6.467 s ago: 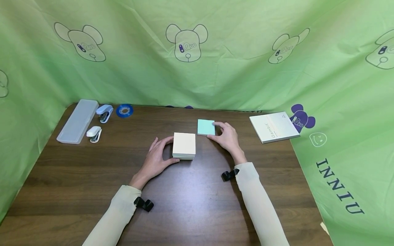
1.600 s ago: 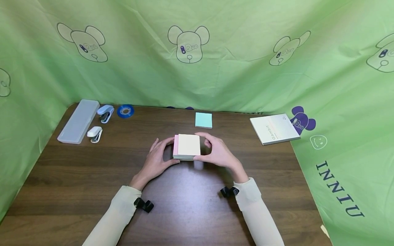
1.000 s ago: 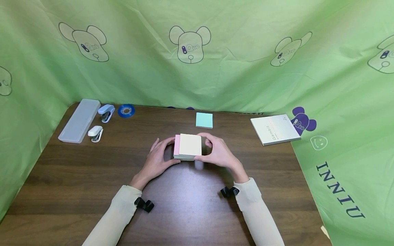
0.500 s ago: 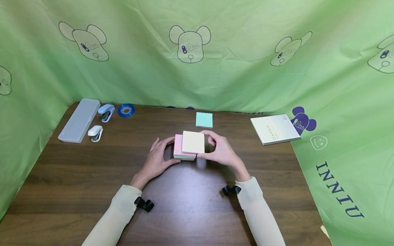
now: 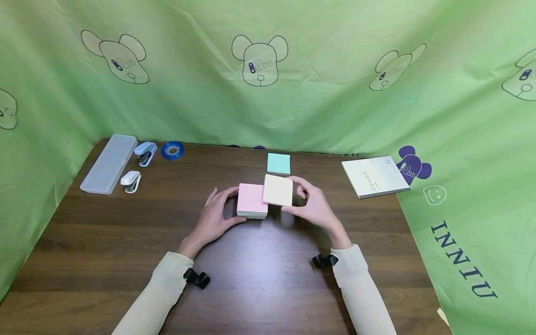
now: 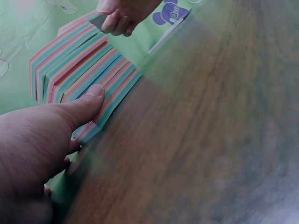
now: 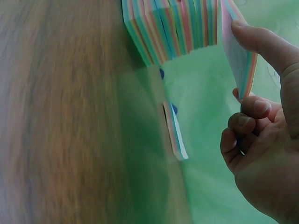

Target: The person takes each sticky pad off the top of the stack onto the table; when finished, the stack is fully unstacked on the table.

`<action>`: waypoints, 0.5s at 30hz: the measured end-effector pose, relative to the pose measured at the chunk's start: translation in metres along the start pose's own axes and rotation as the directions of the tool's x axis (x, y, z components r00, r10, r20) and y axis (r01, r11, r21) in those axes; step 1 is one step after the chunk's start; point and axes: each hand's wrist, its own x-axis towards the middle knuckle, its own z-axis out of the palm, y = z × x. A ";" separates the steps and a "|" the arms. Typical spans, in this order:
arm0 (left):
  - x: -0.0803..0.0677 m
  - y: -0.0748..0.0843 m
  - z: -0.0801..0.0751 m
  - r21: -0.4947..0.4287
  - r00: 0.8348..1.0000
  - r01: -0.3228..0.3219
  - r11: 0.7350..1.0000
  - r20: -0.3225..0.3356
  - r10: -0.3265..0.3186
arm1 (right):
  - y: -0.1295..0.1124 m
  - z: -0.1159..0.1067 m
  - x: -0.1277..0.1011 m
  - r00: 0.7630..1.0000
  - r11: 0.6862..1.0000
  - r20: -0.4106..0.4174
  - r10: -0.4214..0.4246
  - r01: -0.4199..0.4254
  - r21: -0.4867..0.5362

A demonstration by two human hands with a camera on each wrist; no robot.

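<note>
Head view: the cream pad slice (image 5: 278, 190) sits just right of frame centre, lifted off the note block (image 5: 252, 200) and offset to the block's right, overlapping its upper right corner. The block's exposed top sheet is pink; it rests on the worktop (image 5: 251, 279) at frame centre.

Key relation: the slice lies to the left of the right hand (image 5: 315, 206), which pinches it at its right edge, thumb on one face and fingers behind. Right wrist view confirms: thumb (image 7: 261, 42) pressed on the thin striped slice (image 7: 240, 60), other fingers curled under. Slice is roughly square, so no clear long axis; it appears tilted slightly, near edge lower.

Left hand (image 5: 215, 215) is at the block's left side, grip wrapped against it; left wrist view shows the thumb (image 6: 79, 109) pressing the striped side of the block (image 6: 84, 70).

The teal pad (image 5: 278, 163) lies flat directly above the slice in frame, near but apart. The right hand is the nearer to it. Right forearm runs from lower right up-left; wrist bent inward.
</note>
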 end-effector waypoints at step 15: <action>0.000 0.000 0.000 -0.002 1.000 -0.010 1.000 -0.005 0.010 | 0.036 -0.028 -0.009 0.998 0.999 -0.055 0.029 -0.031 -0.033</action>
